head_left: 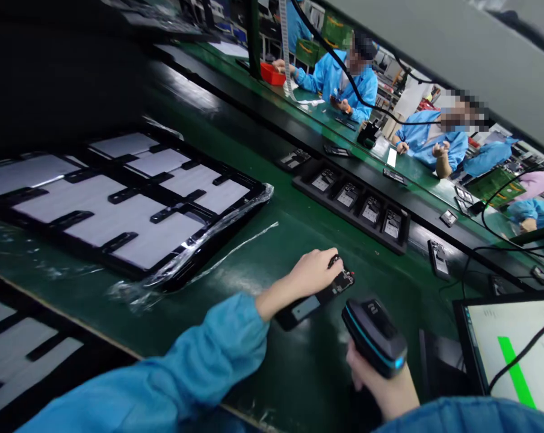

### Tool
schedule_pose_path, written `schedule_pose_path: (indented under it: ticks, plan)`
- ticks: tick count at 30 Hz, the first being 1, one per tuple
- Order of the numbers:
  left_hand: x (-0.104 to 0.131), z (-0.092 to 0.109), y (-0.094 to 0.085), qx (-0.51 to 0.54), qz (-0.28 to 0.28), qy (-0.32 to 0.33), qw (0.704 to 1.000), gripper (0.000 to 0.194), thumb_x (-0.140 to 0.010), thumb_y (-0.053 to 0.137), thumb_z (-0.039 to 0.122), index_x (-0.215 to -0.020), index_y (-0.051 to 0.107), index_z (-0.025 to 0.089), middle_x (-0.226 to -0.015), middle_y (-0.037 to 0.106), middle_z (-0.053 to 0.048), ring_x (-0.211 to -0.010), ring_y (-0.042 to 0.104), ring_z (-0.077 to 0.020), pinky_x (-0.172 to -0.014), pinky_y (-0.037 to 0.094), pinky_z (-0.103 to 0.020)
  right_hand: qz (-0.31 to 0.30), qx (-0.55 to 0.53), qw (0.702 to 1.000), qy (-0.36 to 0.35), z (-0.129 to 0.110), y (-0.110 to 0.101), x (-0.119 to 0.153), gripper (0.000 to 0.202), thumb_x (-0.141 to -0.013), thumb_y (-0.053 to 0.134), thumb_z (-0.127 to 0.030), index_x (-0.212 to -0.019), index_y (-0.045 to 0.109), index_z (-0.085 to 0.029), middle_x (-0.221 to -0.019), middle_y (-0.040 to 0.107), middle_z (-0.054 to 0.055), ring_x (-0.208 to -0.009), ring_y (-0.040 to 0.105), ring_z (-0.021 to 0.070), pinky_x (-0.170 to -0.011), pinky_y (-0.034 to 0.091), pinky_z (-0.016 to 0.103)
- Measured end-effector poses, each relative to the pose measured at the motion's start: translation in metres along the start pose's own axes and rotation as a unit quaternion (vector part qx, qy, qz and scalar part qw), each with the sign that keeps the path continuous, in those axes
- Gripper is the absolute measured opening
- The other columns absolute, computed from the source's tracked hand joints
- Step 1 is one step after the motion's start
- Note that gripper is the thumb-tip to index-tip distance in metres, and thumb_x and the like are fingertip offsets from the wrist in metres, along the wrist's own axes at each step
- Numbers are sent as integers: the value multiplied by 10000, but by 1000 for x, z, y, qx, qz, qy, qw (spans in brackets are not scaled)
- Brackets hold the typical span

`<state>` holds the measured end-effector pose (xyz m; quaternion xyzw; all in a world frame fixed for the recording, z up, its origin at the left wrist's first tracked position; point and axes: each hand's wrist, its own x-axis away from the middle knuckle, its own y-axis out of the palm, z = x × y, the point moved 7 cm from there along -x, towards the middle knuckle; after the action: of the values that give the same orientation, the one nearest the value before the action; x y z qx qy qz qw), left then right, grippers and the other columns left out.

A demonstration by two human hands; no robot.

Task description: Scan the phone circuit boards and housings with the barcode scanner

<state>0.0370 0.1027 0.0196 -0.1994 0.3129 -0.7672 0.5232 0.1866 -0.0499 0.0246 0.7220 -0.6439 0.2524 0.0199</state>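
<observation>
Phone chassis (315, 299) is what we've got pinned down near the lower middle of the frame, lying flat on the green belt (272, 240) with its board end up and to the right. Our left hand (315, 272) is curled over that top end, fingers clenched around the edge so it's gripped against the belt, blue sleeve (209, 355) running back to the lower left. Just to the right and a bit lower, our right hand (380, 385) is wrapped around the grip of a black handheld scanner (374, 337) with a teal trim, its head sitting just beside the chassis's lower end, not touching as far as we can see. Moving outward, lower right corner has a monitor (511, 349) showing a white screen with a green bar, a cable draped across it. Upper left of us there's a black tray (118, 204) of grey panels with loose plastic wrap bunched along its near edge, and another tray (23, 349) of the same stuff at the lower left. Past the chassis, toward the upper right, a long black fixture (353, 204) holds a row of more phone frames. Across the line at the top right, coworkers in blue coats (339, 81) are busy at their own bench.
</observation>
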Motion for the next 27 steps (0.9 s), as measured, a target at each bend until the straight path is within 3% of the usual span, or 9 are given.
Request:
schedule_pose_path:
  ticks: [3,8,16,27]
  plan:
    - [-23,-15,23,-37,-136,-8,990,287,-893,410,354,-732,598,209,-796,705,-78,-732,656,-237,-576,380,-275,-33,-75,996,38,7,-10,-15,298,-751,752,-472,-709,634,-202,-462,523,-37,-479,471,138,-580,411,321]
    - [-29,-30,46,-55,-229,-7,972,321,-870,411,384,-761,650,199,-770,707,-95,-677,630,-246,-570,375,-291,-88,-149,983,65,10,-18,-42,296,-736,775,-416,-731,593,-182,-515,531,-46,-439,424,91,-505,375,270]
    - [-31,-28,46,-73,-269,-16,960,396,-874,381,409,-858,699,173,-864,717,-131,-673,609,-235,-581,377,-303,-107,-143,981,70,8,-22,-51,301,-774,763,-386,-917,607,-172,-470,513,-76,-433,428,85,-519,367,244]
    - [-31,-27,45,-61,-285,-19,956,373,-880,368,398,-787,645,165,-777,676,-95,-583,531,-185,-524,323,-294,-104,-130,985,50,8,-22,-52,289,-787,759,-394,-773,573,-173,-505,531,-60,-453,448,84,-541,370,268]
